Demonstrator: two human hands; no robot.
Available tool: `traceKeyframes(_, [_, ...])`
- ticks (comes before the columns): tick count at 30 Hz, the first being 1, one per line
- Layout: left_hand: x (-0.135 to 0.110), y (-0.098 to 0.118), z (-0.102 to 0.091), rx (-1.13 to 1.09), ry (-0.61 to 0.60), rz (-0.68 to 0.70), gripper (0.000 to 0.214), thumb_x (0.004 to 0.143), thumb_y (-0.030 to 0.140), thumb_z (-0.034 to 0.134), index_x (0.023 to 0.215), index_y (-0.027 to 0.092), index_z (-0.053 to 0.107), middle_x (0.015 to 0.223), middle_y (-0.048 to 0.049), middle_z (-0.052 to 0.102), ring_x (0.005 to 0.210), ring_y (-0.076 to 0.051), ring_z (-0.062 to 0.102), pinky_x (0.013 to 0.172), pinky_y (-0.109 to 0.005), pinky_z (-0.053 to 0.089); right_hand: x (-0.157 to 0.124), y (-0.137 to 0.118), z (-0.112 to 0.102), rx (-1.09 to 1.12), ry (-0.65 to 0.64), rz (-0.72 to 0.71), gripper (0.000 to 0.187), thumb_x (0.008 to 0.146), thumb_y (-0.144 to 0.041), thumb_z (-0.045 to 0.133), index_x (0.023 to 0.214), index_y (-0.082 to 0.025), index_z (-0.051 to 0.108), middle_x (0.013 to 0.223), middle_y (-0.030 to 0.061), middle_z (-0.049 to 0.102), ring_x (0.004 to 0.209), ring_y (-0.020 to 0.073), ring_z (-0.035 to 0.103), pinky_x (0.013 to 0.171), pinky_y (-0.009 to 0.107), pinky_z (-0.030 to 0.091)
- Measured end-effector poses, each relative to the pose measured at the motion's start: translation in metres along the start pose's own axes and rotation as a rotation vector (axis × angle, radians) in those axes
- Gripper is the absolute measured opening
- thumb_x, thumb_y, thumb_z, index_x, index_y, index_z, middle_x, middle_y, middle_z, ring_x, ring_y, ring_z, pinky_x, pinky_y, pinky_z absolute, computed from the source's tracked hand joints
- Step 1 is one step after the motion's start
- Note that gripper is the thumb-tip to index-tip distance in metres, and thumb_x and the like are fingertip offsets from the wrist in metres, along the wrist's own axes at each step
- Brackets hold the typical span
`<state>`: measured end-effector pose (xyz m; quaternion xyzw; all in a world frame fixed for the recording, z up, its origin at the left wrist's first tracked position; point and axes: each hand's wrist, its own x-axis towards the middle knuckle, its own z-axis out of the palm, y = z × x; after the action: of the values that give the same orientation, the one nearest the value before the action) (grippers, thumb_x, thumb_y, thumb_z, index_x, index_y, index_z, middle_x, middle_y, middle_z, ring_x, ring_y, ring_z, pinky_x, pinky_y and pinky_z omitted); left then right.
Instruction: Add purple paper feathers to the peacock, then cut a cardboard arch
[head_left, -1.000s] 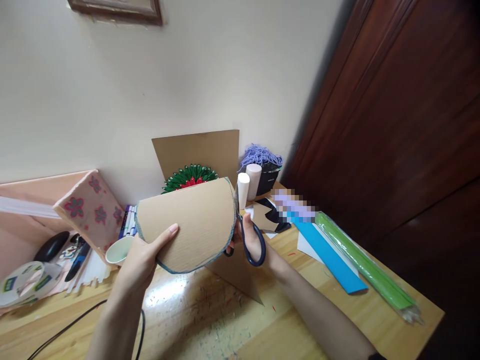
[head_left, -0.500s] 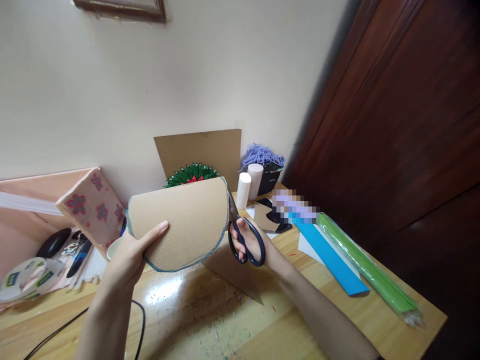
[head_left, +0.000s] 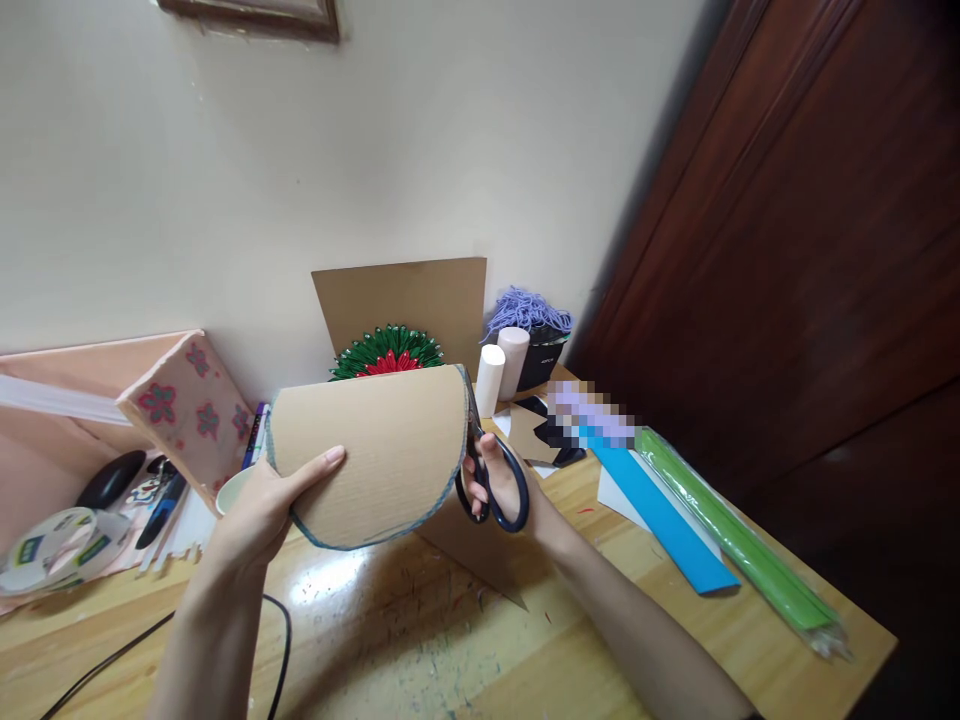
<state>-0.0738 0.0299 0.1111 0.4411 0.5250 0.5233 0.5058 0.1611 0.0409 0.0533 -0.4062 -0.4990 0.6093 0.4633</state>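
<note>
My left hand [head_left: 262, 505] grips a piece of cardboard [head_left: 375, 440] by its left side, thumb on top and the other fingers hidden beneath. The piece has a straight far edge, a rounded near edge and a blue-green line along its sides and curve. In my right hand [head_left: 502, 475] is a pair of scissors [head_left: 512, 500] with dark handles, fingers through the loops. Their blades point away from me along the right edge of the cardboard, partly hidden by it. Another cardboard piece [head_left: 480, 565] lies on the table below.
A pink flowered box [head_left: 184, 415] and a tape roll [head_left: 52, 550] are at the left, near a black cable [head_left: 281, 620]. Behind stand a cardboard sheet [head_left: 409, 295], a green-and-red ornament [head_left: 390, 350] and two white cylinders [head_left: 490, 380]. A blue strip [head_left: 660, 515] and green pack [head_left: 735, 535] lie right.
The cardboard has shifted slightly right and toward me, closer to the scissors. The scissor handles have drawn closer together, and more of the red ornament shows behind.
</note>
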Motion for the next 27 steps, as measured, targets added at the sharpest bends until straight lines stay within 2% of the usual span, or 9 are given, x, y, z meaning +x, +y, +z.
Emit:
traceKeyframes(3, [0.0,0.003,-0.005,-0.01,0.02,-0.004,0.067,0.059,0.031,0.081,0.12,0.022,0.055,0.114,-0.006,0.067,0.102,-0.025,0.064,0.073,-0.022,0.058,-0.001,-0.002,-0.002,-0.026,-0.004,0.05,0.067,0.059,-0.087,0.041,0.064,-0.02,0.042,0.036,-0.0094,0.038,0.027,0.0071,0.037,0.031,0.019,0.033])
traceKeyframes(6, [0.001,0.005,-0.014,0.008,0.018,-0.018,0.068,0.056,0.032,0.081,0.118,0.021,0.057,0.11,-0.0062,0.068,0.101,-0.027,0.064,0.071,-0.023,0.058,-0.004,-0.011,-0.005,-0.025,-0.105,0.124,0.069,0.05,-0.088,0.046,0.063,-0.02,0.042,0.035,-0.0098,0.037,0.028,0.0067,0.036,0.032,0.02,0.035])
traceKeyframes(9, [0.003,0.005,-0.022,0.044,-0.011,-0.024,0.069,0.053,0.032,0.083,0.117,0.02,0.058,0.106,-0.0074,0.07,0.098,-0.029,0.065,0.07,-0.025,0.058,-0.007,-0.018,-0.007,-0.008,-0.215,0.108,0.075,0.048,-0.091,0.039,0.066,-0.019,0.045,0.041,-0.0074,0.042,0.035,0.0085,0.044,0.04,0.023,0.042])
traceKeyframes(11, [0.003,0.005,-0.025,0.061,-0.015,-0.023,0.069,0.051,0.032,0.083,0.115,0.019,0.059,0.104,-0.0077,0.071,0.097,-0.029,0.065,0.069,-0.026,0.059,-0.008,-0.018,-0.006,0.001,-0.245,0.096,0.078,0.048,-0.093,0.031,0.067,-0.019,0.046,0.043,-0.0067,0.043,0.038,0.0095,0.046,0.045,0.025,0.044])
traceKeyframes(17, [0.0,0.004,-0.031,0.054,-0.028,-0.024,0.062,0.054,0.031,0.082,0.112,0.021,0.061,0.097,-0.0055,0.072,0.097,-0.028,0.065,0.071,-0.027,0.059,-0.007,-0.009,-0.001,0.025,-0.225,0.095,0.074,0.049,-0.092,0.035,0.064,-0.019,0.043,0.04,-0.0089,0.038,0.035,0.0072,0.04,0.04,0.023,0.041])
traceKeyframes(22, [0.0,0.007,-0.038,0.062,-0.003,-0.043,0.062,0.054,0.03,0.081,0.112,0.019,0.061,0.097,-0.0078,0.072,0.095,-0.03,0.066,0.068,-0.028,0.059,-0.01,-0.01,0.001,-0.011,-0.233,0.106,0.072,0.052,-0.09,0.039,0.065,-0.02,0.042,0.039,-0.0097,0.038,0.032,0.006,0.037,0.037,0.02,0.039])
traceKeyframes(27, [-0.005,0.012,-0.039,0.035,-0.017,-0.075,0.059,0.053,0.03,0.08,0.109,0.02,0.063,0.091,-0.0066,0.073,0.084,-0.03,0.069,0.063,-0.029,0.059,-0.01,-0.006,0.0,-0.016,-0.198,0.125,0.066,0.056,-0.086,0.044,0.064,-0.021,0.041,0.034,-0.0101,0.037,0.027,0.0065,0.034,0.03,0.019,0.033])
